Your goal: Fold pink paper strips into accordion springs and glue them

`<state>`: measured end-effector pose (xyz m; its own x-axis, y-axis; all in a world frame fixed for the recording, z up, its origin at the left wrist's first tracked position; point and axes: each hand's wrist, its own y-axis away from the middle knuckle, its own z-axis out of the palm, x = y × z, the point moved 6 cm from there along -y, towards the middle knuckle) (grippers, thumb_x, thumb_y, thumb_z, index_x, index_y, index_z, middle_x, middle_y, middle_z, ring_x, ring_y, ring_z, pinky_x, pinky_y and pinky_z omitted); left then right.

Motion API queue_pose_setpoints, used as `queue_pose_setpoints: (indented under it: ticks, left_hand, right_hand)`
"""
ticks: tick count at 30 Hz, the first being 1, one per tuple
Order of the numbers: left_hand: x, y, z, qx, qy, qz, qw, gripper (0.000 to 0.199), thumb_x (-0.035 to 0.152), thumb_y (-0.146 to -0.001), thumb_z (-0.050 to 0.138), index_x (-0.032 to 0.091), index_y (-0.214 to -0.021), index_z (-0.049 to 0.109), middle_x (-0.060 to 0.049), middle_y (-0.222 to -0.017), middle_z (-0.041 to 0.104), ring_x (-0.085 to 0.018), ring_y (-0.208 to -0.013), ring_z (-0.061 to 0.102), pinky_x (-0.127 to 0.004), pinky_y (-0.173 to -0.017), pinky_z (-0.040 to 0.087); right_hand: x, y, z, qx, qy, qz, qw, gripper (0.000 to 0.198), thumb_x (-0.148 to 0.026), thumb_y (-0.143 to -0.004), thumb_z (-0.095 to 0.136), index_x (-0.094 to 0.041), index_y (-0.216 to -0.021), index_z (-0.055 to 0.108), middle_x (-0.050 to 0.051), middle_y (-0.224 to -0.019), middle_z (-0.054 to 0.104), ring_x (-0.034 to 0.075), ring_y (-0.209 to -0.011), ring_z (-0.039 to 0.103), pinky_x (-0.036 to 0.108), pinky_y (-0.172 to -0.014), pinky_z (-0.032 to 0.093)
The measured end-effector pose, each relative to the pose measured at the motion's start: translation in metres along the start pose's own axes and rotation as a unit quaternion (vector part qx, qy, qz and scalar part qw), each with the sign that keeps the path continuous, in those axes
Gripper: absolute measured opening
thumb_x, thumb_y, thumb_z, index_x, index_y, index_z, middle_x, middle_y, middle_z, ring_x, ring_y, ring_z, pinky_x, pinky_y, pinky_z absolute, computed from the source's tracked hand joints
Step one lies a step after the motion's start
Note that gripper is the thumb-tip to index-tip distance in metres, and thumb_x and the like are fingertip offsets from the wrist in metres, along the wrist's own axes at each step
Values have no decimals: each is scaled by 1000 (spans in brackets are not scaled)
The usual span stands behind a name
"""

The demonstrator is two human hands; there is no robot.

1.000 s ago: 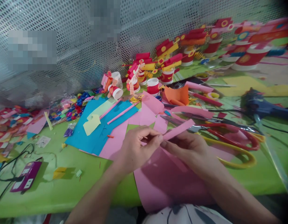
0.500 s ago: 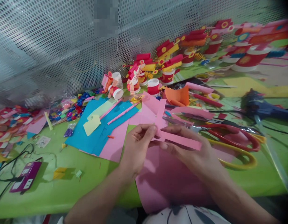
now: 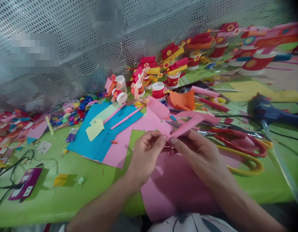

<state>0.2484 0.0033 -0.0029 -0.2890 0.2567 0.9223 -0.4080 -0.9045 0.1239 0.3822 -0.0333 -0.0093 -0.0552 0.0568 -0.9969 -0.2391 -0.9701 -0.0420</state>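
Note:
Between my two hands is a pink paper strip (image 3: 187,126), its long end slanting up to the right. My left hand (image 3: 149,151) pinches it at the lower end with thumb and fingers. Close beside, nearly touching thumb to thumb, my right hand (image 3: 197,149) pinches the same strip. Beneath both hands lies a large pink paper sheet (image 3: 173,183) at the table's front edge. Scissors with red handles (image 3: 255,138) and a yellow handle loop (image 3: 256,166) lie just right of my right hand.
Blue paper (image 3: 91,145) with scraps lies left of centre. A glue gun (image 3: 264,108) with a clear glue stick is at right. Decorated red paper cups (image 3: 158,91) line the back by the perforated metal panel (image 3: 73,42). A purple power strip (image 3: 26,183) sits far left.
The strip's free end has swung from pointing right and downward to pointing up and right. My right hand has closed in toward the left, with its thumb now on the strip.

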Motion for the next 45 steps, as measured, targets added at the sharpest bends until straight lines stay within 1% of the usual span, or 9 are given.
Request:
queue_pose_setpoints:
  ticks: [6,11,16,21,29,35,40,43,45]
  left_hand:
    - [-2,-2,-1,-24,32,-48,998,18,29,-81,79,13,-85,71,-5,-78,72,-16,-73,70,-37,-81,60]
    - [-4,-3,-13,29,10,-84,996,21,28,-73,85,12,-81,75,-4,-76,74,-14,-68,69,-31,-76,60]
    - [-6,-4,-12,14,24,-102,994,17,30,-76,83,15,-81,78,-4,-73,75,-13,-66,70,-27,-72,60]
    - [-6,-4,-13,14,25,-114,993,16,30,-77,82,14,-80,80,-5,-71,75,-13,-65,71,-24,-69,60]
    - [-8,-4,-14,11,33,-127,991,21,33,-74,87,15,-81,81,-4,-69,75,-11,-62,71,-21,-68,59]
    - [-8,-4,-14,12,52,-139,989,20,32,-75,86,14,-82,81,-4,-70,76,-10,-63,72,-18,-68,59]
    - [-7,-5,-14,20,52,-155,986,20,27,-71,86,11,-82,81,-5,-71,77,-11,-63,72,-18,-66,58]
    - [-6,-5,-16,44,46,-156,986,22,23,-65,87,10,-82,81,-7,-74,77,-12,-64,71,-19,-65,58]
    - [-6,-5,-16,44,45,-155,986,24,23,-64,86,9,-82,81,-7,-76,77,-12,-65,71,-20,-67,59]
  right_hand:
    - [-8,1,4,-17,15,-39,999,15,-36,-87,74,-22,-89,72,-1,-79,70,13,-70,65,24,-64,55]
    - [-3,0,1,-8,44,-17,999,22,-42,-84,76,-21,-89,72,1,-80,71,15,-73,65,27,-66,54]
    - [2,1,-1,4,59,-7,998,30,-48,-81,78,-22,-95,72,3,-87,74,18,-76,67,30,-68,56]
    - [-5,2,-2,26,88,-47,995,23,-44,-84,75,-23,-89,72,2,-85,72,15,-70,66,27,-62,56]
    - [3,-2,1,-17,-4,-21,1000,22,-40,-83,78,-23,-95,73,1,-84,70,14,-74,64,25,-66,56]
    - [-1,-3,3,-35,-16,-35,999,15,-37,-85,78,-24,-91,74,0,-81,70,13,-74,63,21,-66,54]
    - [-11,-2,1,-9,58,-88,994,12,-34,-85,76,-24,-92,74,2,-88,73,15,-75,65,24,-63,55]
    - [-21,0,2,-3,136,-158,978,7,-28,-89,70,-25,-93,74,4,-92,73,19,-83,67,29,-68,55]
    - [-24,2,4,-12,165,-180,970,10,-24,-92,66,-26,-97,74,4,-92,73,19,-84,68,31,-71,54]
